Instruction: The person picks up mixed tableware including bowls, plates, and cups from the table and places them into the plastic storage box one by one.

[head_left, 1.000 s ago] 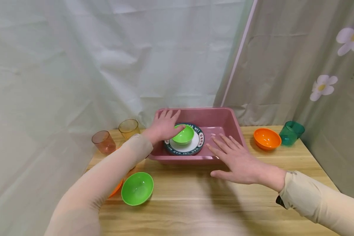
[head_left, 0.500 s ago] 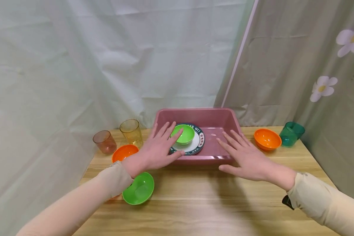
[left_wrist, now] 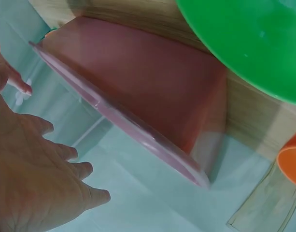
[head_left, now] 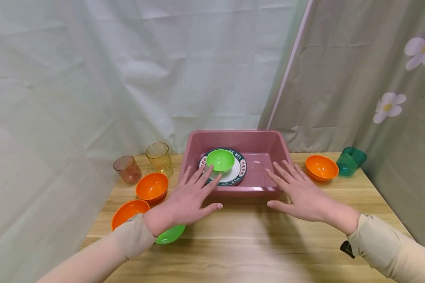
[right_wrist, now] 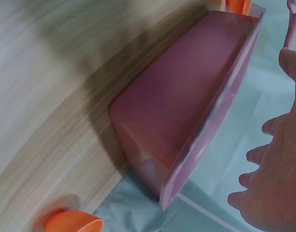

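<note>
A pink basin (head_left: 258,169) stands at the back of the wooden table. Inside it, toward the left, lies a white plate (head_left: 230,179) with a dark green lettered rim, and a small green bowl (head_left: 220,159) sits on that plate. My left hand (head_left: 185,202) hovers before the basin's front left, fingers spread and nothing held. Spread the same way, my right hand (head_left: 304,196) hangs at the basin's front right, also holding nothing. Under the left wrist is a larger green bowl (left_wrist: 254,43), partly hidden in the head view.
Two orange bowls, one nearer (head_left: 127,212) and one farther (head_left: 152,188), stand at left by a reddish cup (head_left: 128,169) and a yellow glass (head_left: 160,159). At right are another orange bowl (head_left: 321,168) and a teal cup (head_left: 350,162). Curtains hang behind the table.
My left hand has drawn back from over the basin toward me, uncovering the plate's left side and the orange bowls. The right hand has shifted slightly right. Both stay empty.
</note>
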Motion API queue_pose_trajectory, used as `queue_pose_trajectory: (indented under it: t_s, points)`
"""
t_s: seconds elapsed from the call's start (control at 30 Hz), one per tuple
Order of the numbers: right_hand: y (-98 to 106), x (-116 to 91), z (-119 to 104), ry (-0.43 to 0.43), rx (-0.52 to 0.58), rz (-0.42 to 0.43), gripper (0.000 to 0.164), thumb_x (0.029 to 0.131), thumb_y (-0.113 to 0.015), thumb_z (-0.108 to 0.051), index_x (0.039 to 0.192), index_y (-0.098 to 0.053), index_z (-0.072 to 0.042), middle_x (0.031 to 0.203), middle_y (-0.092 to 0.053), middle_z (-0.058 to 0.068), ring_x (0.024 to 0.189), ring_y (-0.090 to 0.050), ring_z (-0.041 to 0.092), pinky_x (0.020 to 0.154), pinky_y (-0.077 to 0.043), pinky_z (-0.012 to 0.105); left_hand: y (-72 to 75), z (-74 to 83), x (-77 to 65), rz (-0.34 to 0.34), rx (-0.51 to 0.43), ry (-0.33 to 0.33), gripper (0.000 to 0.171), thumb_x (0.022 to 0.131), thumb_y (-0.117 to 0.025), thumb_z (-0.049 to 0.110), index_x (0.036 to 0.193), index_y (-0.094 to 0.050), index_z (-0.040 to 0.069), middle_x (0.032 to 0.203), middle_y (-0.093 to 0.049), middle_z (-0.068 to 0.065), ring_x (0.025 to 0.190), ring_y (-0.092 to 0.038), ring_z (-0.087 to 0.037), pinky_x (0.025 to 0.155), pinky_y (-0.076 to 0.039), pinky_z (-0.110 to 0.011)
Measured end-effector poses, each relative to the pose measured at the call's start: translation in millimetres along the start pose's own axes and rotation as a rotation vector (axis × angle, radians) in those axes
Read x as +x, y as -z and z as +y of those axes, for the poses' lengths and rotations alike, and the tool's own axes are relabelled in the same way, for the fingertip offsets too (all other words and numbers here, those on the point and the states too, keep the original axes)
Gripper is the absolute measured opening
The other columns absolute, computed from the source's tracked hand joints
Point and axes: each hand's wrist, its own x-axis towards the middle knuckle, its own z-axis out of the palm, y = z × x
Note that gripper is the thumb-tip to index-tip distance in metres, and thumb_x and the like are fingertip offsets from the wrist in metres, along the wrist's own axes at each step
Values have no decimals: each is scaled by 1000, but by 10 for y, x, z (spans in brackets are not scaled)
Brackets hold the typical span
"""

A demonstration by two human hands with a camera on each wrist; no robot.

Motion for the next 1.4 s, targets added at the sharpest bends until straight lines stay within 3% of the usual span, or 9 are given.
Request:
queue_pose_trajectory:
  t_s: [0.27,0.47,0.77,1.2,1.4]
  points:
    - [-20,47,-26,17,1,-1,96,92,-47,-78,164,-25,-19,170,-15,12,156,-1,36,122,-8,61,6,-10,-67,15,-33,6,85,98,-32,76,165,-22,24,171,-3,-7,157,4,-29,121,4,-60]
    - [-19,158,-152,68,-8,-4,97,92,-46,-80,165,-25,-20,170,-13,9,157,1,34,122,-8,60,34,-69,-194,17,-60,53,84,98,-38,74,165,-22,25,172,-2,-5,157,1,-30,121,6,-59]
    - [-36,399,-460,207,-7,2,92,94,-44,-77,165,-23,-21,170,-13,10,156,-2,35,123,-8,57,15,-246,-550,43,-80,159,85,97,-40,74,165,-23,26,171,-7,-8,157,-4,-32,122,5,-59]
    - [-175,756,-1055,397,9,-66,91,96,-37,-78,166,-19,-23,172,-5,5,156,11,26,124,-6,50,-28,-409,-1089,40,-97,307,85,99,-41,72,163,-29,19,169,-15,-15,155,-9,-39,122,5,-59]
    - [-286,852,-1354,501,75,-116,90,97,-37,-77,165,-21,-20,171,-11,9,157,-2,31,124,-16,48,-21,-430,-1350,56,-137,381,83,100,-50,64,163,-30,14,169,-14,-19,155,-8,-40,121,4,-62]
